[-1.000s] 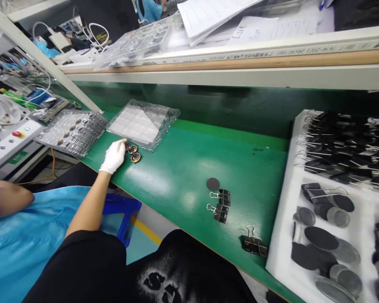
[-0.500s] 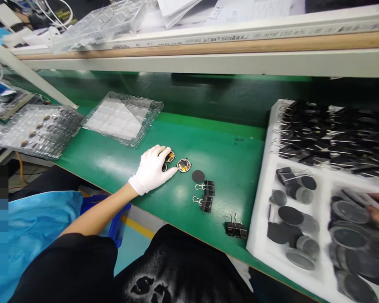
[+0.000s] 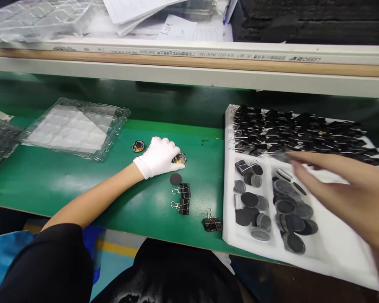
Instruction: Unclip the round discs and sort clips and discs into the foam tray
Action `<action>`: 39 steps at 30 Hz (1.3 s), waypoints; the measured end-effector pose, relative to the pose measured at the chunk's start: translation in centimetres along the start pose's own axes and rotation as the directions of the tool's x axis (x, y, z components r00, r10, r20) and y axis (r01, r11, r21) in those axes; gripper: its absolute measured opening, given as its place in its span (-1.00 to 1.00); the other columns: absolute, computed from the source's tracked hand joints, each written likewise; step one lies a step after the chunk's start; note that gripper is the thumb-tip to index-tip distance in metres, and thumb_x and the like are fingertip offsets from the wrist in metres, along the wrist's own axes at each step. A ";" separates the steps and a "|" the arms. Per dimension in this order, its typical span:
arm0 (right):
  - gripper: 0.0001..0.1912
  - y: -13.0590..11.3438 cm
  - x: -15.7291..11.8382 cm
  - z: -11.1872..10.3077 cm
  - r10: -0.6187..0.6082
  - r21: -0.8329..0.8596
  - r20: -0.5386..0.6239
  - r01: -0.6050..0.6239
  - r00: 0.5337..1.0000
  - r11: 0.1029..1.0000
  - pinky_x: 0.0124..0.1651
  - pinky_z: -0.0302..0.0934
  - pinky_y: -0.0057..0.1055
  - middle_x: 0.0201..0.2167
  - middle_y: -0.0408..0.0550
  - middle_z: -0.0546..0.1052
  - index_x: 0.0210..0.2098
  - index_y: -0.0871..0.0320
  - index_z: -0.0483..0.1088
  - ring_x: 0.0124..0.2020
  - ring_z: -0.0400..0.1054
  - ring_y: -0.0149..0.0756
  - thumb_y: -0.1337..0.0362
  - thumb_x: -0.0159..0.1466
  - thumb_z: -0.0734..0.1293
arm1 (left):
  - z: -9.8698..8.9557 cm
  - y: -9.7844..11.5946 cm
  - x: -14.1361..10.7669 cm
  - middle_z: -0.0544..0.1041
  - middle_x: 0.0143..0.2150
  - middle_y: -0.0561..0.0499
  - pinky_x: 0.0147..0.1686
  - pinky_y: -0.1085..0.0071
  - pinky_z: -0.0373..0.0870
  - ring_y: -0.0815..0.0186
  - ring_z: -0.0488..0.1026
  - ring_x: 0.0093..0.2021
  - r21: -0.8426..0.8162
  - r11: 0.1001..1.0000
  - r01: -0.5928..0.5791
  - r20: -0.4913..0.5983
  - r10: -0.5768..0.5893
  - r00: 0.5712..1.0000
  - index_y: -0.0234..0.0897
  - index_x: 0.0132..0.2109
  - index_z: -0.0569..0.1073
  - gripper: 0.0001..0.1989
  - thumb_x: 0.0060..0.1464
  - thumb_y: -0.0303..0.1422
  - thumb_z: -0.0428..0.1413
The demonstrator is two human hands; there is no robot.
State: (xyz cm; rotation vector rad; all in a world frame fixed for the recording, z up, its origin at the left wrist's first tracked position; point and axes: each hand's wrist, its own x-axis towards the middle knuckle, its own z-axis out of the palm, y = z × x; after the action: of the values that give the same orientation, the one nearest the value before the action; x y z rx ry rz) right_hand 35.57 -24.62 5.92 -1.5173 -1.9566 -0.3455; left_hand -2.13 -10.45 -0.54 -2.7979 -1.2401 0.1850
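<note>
My left hand, in a white glove, grips a round watch-like part on the green table. A similar round part lies to its left. Just below the glove is a black disc, with two binder clips under it. My bare right hand, blurred, pinches a thin disc above the white foam tray. Round discs lie in the tray's compartments, and many black binder clips fill its back part.
A third binder clip lies near the table's front edge. Clear plastic trays lie at the back left, more at the far left. A shelf with papers spans above the table.
The view has turned right. My left hand has moved from the left round part to the right one. My right hand has risen from the tray's discs with a thin disc in its fingers.
</note>
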 end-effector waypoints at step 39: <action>-0.78 -13.5 6.0 11.2 -0.497 0.591 0.669 0.010 0.552 0.807 -0.21 0.30 -0.36 -0.08 0.02 0.56 0.06 0.10 0.58 -0.20 0.47 -0.27 0.29 0.43 0.43 | 2.0 1.1 4.0 0.56 0.14 -0.22 0.01 0.12 0.35 -0.05 0.51 0.13 -0.367 0.916 0.163 -0.108 -0.216 0.970 -0.19 0.25 0.54 -0.47 0.41 0.00 -0.06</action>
State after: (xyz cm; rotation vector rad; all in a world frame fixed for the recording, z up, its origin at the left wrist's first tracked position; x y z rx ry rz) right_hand 18.52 -17.84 3.32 -1.0345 -2.6708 0.9105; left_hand 1.08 -8.18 -2.94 -2.8801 -1.6401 -0.2832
